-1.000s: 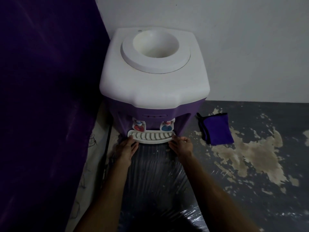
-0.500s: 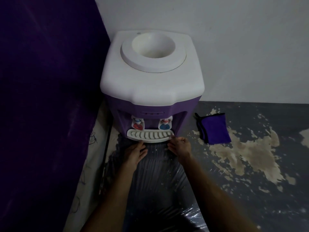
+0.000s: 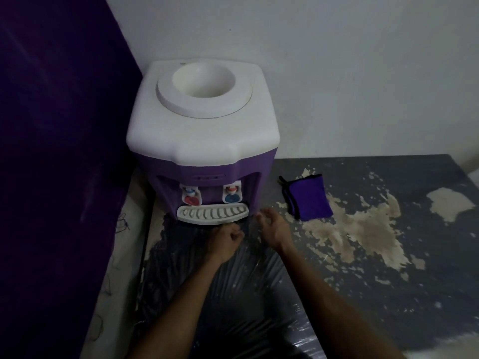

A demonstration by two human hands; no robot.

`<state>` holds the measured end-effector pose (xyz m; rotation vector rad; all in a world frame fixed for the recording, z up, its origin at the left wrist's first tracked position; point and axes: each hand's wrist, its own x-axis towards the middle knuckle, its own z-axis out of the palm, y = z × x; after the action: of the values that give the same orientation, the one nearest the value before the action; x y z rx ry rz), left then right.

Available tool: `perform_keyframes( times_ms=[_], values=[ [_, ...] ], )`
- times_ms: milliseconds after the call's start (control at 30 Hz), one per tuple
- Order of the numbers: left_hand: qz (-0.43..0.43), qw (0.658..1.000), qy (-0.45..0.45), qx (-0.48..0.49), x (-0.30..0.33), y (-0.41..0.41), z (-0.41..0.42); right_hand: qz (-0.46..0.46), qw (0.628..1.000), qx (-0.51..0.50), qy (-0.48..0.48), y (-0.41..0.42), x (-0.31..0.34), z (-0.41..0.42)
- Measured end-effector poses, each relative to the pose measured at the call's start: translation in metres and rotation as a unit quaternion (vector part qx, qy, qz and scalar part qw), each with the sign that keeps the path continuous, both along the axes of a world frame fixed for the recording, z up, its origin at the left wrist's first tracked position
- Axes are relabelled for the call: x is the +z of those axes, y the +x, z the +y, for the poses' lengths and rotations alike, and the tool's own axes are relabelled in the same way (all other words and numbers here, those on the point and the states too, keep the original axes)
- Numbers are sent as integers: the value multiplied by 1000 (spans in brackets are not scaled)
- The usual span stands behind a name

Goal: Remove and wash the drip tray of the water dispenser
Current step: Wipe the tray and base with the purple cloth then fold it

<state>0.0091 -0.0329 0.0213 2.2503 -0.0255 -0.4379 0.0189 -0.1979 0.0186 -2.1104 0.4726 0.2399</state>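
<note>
Stands in the upper middle of the frame: water dispenser (image 3: 204,141), purple body, white top, against the wall. Carried by a desk (image 3: 388,255) of grey, flaking surface, with clear plastic film (image 3: 220,281) spread over the lower middle.

Still seated at the foot of the dispenser, below the 2 taps, at centre frame: drip tray (image 3: 213,214), white and slotted, not lifted or slid out.

Changed within the last second: both hands pulled back off the tray. 1 second ago, placed at the tray's 2 ends; half a second ago, left already drawn toward the middle; now both clear of it. Probably a regrip or a failed first tug, so removal not yet begun and washing still far off.

Left hand (image 3: 228,239), just below the tray's front lip at centre: fingers curled into a loose fist, holding nothing, near the rim but whether touching cannot be told. Right hand (image 3: 272,228), just right of the tray's right end: fingers (image 3: 261,215) half-curled and narrow, empty, apart from the tray.

Right of centre, well clear of both hands: folded purple cloth (image 3: 308,198).
</note>
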Motion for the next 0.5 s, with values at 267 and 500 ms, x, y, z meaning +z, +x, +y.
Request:
perform_keyframes(
  times_ms=[267,500],
  values=[
    [-41,993,46,-99,12,-4,-25,3,979,80,-189,-15,8,-31],
    [-54,992,49,-105,13,3,-67,16,981,64,-181,-14,3,-80]
  ],
)
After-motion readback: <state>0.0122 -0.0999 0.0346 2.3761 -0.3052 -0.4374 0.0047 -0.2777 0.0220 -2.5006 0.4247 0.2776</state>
